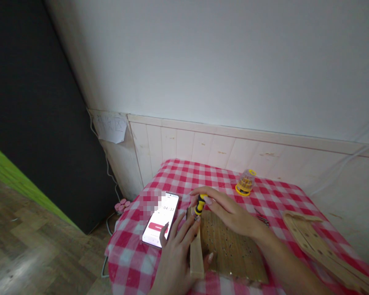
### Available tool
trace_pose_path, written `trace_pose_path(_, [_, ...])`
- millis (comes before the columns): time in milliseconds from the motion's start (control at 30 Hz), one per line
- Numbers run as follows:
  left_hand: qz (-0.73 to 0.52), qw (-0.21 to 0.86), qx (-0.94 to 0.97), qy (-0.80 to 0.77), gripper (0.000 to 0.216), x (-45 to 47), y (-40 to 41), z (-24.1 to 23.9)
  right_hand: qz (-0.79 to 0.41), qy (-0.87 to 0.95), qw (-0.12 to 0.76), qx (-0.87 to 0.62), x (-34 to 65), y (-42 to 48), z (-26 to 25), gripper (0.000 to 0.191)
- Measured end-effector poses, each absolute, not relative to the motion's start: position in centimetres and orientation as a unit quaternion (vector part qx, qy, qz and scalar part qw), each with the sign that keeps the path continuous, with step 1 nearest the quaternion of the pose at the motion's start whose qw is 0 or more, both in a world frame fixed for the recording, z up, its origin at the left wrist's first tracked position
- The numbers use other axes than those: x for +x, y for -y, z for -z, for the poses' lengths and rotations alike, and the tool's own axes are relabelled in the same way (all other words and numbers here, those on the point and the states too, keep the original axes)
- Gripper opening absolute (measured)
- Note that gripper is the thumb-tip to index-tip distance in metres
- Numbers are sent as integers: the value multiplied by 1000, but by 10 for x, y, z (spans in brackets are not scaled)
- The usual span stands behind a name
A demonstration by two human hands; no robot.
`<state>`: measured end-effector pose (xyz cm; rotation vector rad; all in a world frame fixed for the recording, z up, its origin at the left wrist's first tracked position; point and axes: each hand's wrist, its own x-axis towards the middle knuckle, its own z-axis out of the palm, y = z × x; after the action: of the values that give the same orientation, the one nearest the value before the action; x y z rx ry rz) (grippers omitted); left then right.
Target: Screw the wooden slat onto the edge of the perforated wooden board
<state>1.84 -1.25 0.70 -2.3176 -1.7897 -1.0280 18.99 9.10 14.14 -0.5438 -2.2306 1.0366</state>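
Observation:
In the head view my right hand (226, 209) grips a short yellow-and-black screwdriver (199, 205), its handle tilted and its tip pointing down. Below it, a pale wooden strip (197, 258) lies along the left side of a brown wooden board (233, 246) dotted with small holes. My left hand (181, 246) is wrapped around the strip, with fingertips close to the screwdriver's lower end and the thumb on the strip's right side. The screwdriver's tip and whatever it touches are hidden behind the left fingers.
A lit phone (161, 221) lies left of my left hand. Behind the board stands a clear case of yellow bits (246, 182). Small metal pieces (263, 220) and curved wooden parts (316, 241) lie to the right on the checked tablecloth (129, 262). A panelled wall (187, 141) borders the table's back.

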Motion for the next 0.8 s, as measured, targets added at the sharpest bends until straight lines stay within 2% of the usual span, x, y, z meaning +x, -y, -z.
trace_pose_path(200, [335,15,-746,574,67,18,12,-7,-344,879,268,-192,196,-90,-150,44])
trace_pose_path(433, [336,23,-748,571,68,19,11,-7,-337,875,282,-205,190,-91,-149,44])
trace_pose_path(800, [336,12,-746,575,64,20,11,-6,-406,836,288,-233,184,-81,-149,29])
